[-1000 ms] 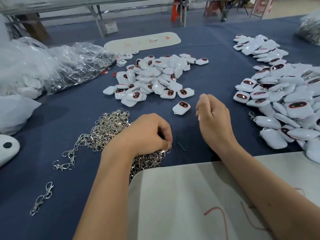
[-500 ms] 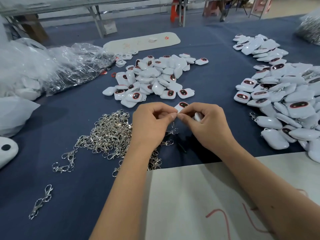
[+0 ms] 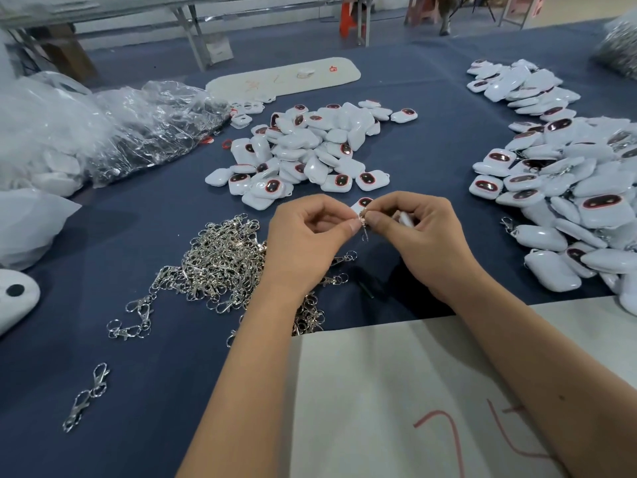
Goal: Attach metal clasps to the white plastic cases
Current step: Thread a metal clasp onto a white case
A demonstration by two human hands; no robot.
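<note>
Metal clasp (image 3: 362,225) pinched between thumb and forefinger tips of both hands, hanging just below them, above the blue tablecloth (image 3: 431,167). Left hand (image 3: 303,241) curled, gripping clasp from the left; right hand (image 3: 422,236) curled, pinching same clasp from the right, with a white plastic case (image 3: 406,219) tucked under its fingers. Another white case (image 3: 362,204) just behind the fingertips, lying on the cloth or lifted, cannot tell. Heap of loose clasps (image 3: 220,263) on the cloth left of and under the left wrist; a stray pair (image 3: 86,396) nearer the left edge. Pile of white cases (image 3: 310,150) beyond the hands; bigger pile of cases (image 3: 568,188) at right. Clear plastic bags (image 3: 103,132) at far left. Pale board with red marks (image 3: 396,391) under the forearms.
</note>
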